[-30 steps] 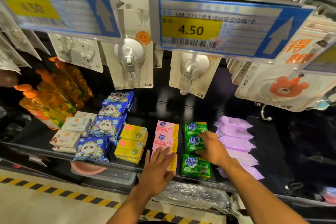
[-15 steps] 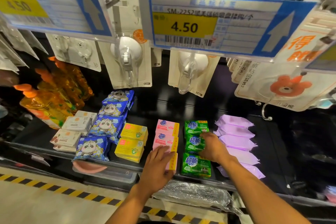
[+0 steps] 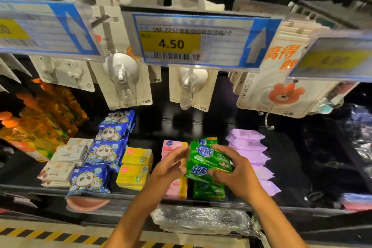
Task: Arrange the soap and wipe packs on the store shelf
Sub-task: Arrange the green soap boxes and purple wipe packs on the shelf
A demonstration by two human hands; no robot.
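Soap and wipe packs lie in front-to-back rows on a dark store shelf (image 3: 24, 188). Above the shelf, a price rail carries a blue-and-yellow price tag (image 3: 193, 43) reading 4.50, with carded hooks (image 3: 122, 78) hanging behind it. From left to right the rows are: orange refill pouches (image 3: 40, 127), white-and-tan wipe packs (image 3: 68, 157), blue panda packs (image 3: 104, 151), yellow soap boxes (image 3: 134, 167), pink soap boxes (image 3: 177, 185), green soap packs, and lilac wipe packs (image 3: 249, 147).

One green soap pack (image 3: 207, 159) is held above its row, tilted, over the pink and green rows. Another green pack (image 3: 208, 190) rests on the shelf directly beneath it, at the front edge.

The right hand (image 3: 237, 175) is clamped on the right and lower side of the raised pack, fingers wrapped over its face. The left hand (image 3: 167, 169) touches the pack's left edge with fingers partly curled; whether it grips cannot be told.
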